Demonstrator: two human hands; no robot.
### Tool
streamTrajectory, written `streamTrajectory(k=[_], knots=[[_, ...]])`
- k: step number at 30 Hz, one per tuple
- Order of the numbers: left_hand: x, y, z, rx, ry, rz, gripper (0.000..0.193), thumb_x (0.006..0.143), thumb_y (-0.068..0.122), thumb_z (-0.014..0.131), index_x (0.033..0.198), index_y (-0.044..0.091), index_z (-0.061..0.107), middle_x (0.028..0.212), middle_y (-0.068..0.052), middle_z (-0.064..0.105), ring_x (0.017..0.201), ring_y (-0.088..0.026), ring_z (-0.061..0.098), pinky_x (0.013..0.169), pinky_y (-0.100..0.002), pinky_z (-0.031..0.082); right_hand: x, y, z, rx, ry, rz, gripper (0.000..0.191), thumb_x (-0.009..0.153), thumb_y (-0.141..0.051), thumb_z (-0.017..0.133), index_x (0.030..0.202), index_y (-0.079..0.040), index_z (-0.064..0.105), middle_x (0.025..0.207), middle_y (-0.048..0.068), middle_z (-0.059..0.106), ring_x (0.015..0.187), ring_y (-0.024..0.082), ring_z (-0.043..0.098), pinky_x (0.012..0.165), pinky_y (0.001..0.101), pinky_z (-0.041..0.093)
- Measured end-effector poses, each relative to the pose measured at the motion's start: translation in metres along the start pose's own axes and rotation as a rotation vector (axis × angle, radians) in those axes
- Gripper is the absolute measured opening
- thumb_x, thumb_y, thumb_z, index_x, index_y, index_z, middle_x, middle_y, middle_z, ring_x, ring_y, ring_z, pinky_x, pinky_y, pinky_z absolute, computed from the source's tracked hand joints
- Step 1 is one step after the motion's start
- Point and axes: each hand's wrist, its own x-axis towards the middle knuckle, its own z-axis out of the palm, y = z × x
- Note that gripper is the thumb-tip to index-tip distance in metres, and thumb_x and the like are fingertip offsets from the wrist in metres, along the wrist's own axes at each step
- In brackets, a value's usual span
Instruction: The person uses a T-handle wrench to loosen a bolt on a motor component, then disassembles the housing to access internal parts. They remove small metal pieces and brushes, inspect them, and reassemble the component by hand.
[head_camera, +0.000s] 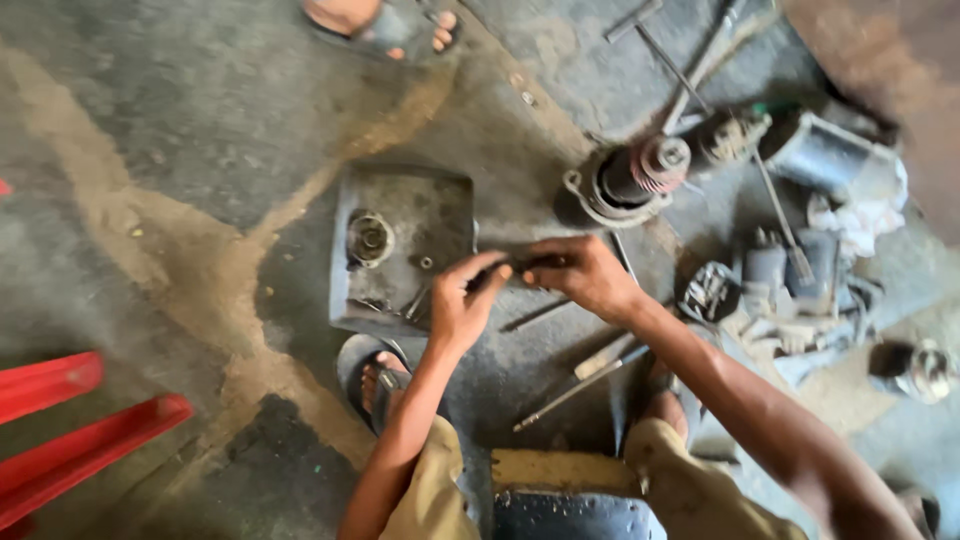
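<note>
- Head view: left hand and right hand both pinch a slim dark part at picture centre, over the floor.
- If it slips, it could drop into the grey tray at 9 o'clock.
- Loose rods at 6 o'clock lie by the sandalled foot; these could roll underfoot.
- The motor armature at 1 o'clock could be knocked.

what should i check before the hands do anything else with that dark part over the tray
1. Both hands on the dark part: ok, left hand and right hand pinch its ends.
2. Part held over the metal tray: ok, at its right edge.
3. Tray contents settled: ok, round part lies flat.
4. Long rods away from the feet: not ok, close by.
5. Grip firmness: cannot tell, blurred.
</note>
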Motion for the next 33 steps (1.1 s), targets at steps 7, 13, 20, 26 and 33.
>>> streamTrajectory(k=[7,13,20,26,33], knots=[[0.002,0.014,0.005,0.027,0.04,-0.021,0.019,0.093,0.008,0.076,0.111,0.002,0.073,0.091,-0.006,0.073,0.074,-0.007,0.061,0.065,-0.025,0.049,0.001,-0.006,-0.001,0.018,0.011,-0.019,0.034,0.084,-0.008,0.077,0.117,-0.001,0.076,0.1,0.005,0.078,0.088,0.008,0.067,0.08,0.028,0.056],[0.004,0.019,0.003,0.063,-0.011,-0.044,0.018,0.091,0.007,0.078,0.108,0.002,0.074,0.088,-0.008,0.073,0.07,-0.012,0.061,0.063,-0.027,0.048,0.005,-0.001,0.0,0.11,-0.038,-0.012,0.032,0.089,-0.005,0.073,0.121,0.0,0.072,0.1,0.004,0.076,0.089,0.007,0.066,0.08,0.0269,0.057],[0.004,0.018,0.002,0.084,-0.045,0.04,0.018,0.091,0.006,0.076,0.108,0.003,0.073,0.095,-0.01,0.074,0.079,-0.017,0.07,0.069,-0.029,0.053,0.005,0.012,0.002,0.164,-0.029,0.025,0.031,0.089,-0.002,0.073,0.12,0.0,0.07,0.099,0.004,0.074,0.09,0.008,0.067,0.08,0.0275,0.057],[0.004,0.019,0.001,0.139,-0.041,0.047,0.017,0.092,0.006,0.076,0.108,0.004,0.074,0.097,-0.011,0.075,0.082,-0.02,0.073,0.071,-0.03,0.055,0.005,0.018,0.004,0.137,-0.045,-0.031,0.03,0.089,-0.002,0.073,0.118,-0.001,0.07,0.104,0.003,0.076,0.095,0.008,0.069,0.085,0.0263,0.057],[0.004,0.019,0.001,0.14,-0.028,0.036,0.017,0.092,0.007,0.076,0.108,0.003,0.074,0.097,-0.011,0.075,0.083,-0.022,0.074,0.071,-0.031,0.055,0.005,0.021,0.006,0.163,-0.044,-0.001,0.028,0.09,-0.004,0.074,0.117,0.0,0.071,0.104,0.005,0.076,0.095,0.009,0.069,0.085,0.0269,0.057]])
